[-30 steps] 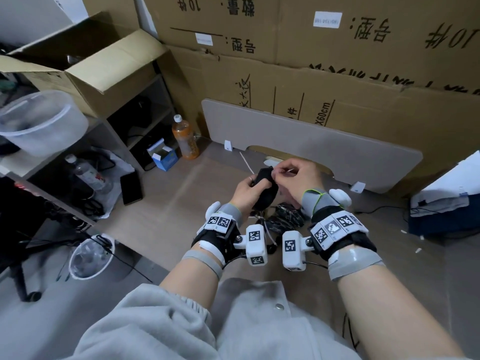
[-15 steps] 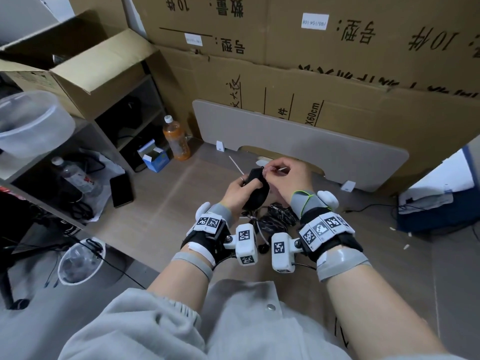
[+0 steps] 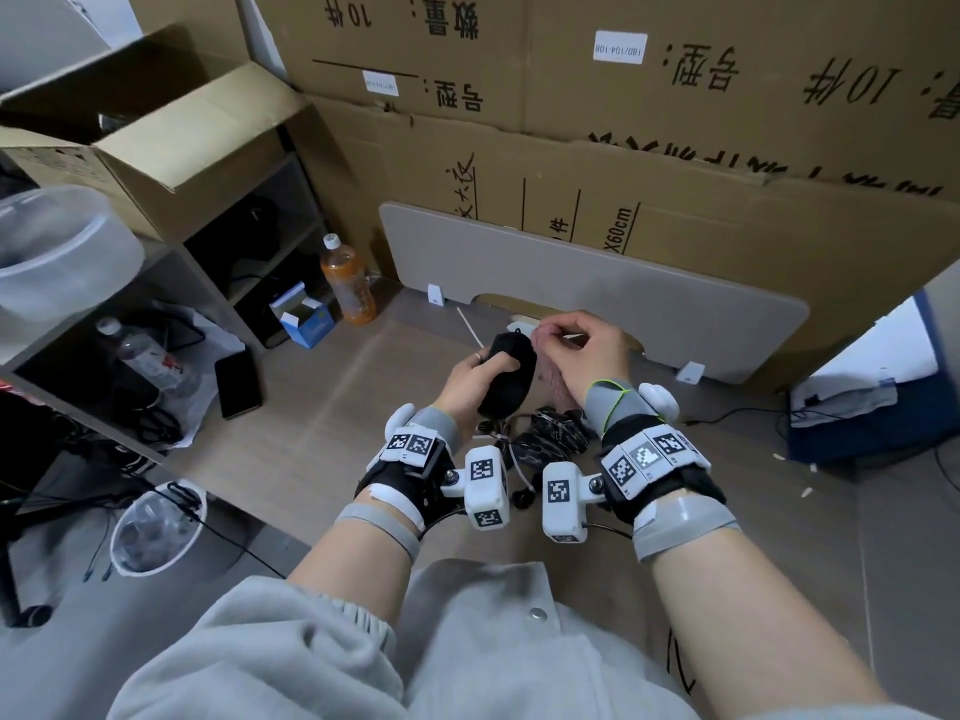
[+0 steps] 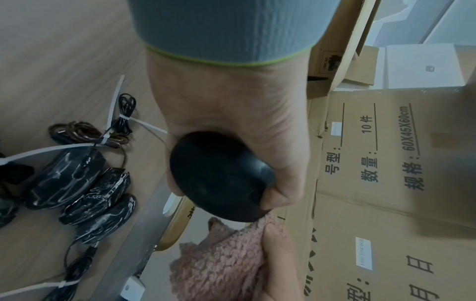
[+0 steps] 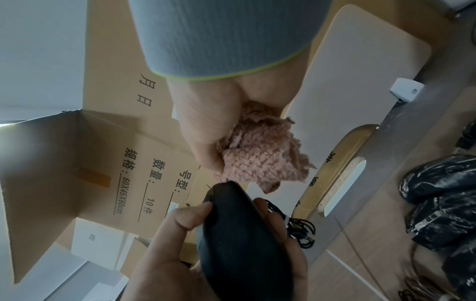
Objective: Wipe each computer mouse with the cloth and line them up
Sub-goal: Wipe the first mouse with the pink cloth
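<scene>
My left hand (image 3: 475, 374) grips a plain black computer mouse (image 3: 511, 379) above the wooden floor, thumb across its top. In the left wrist view the mouse (image 4: 219, 177) fills the palm, and in the right wrist view the same mouse (image 5: 242, 240) points up toward the cloth. My right hand (image 3: 584, 350) holds a bunched pink fluffy cloth (image 5: 260, 160) against the mouse's front end; that cloth (image 4: 224, 258) also shows just beyond the mouse. Under my hands lie several black mice in crinkled plastic wrap (image 4: 85, 189) with bundled cables and white zip ties.
A grey board (image 3: 597, 288) leans on stacked cardboard boxes (image 3: 675, 148) ahead. At left stand an orange drink bottle (image 3: 349, 283), a small blue box (image 3: 306, 322), a phone (image 3: 238, 384) and a shelf unit. A clear bin (image 3: 156, 527) sits lower left.
My right hand has shifted a little right and up along the mouse, and more pink cloth now shows beside it. The left hand keeps its hold on the mouse.
</scene>
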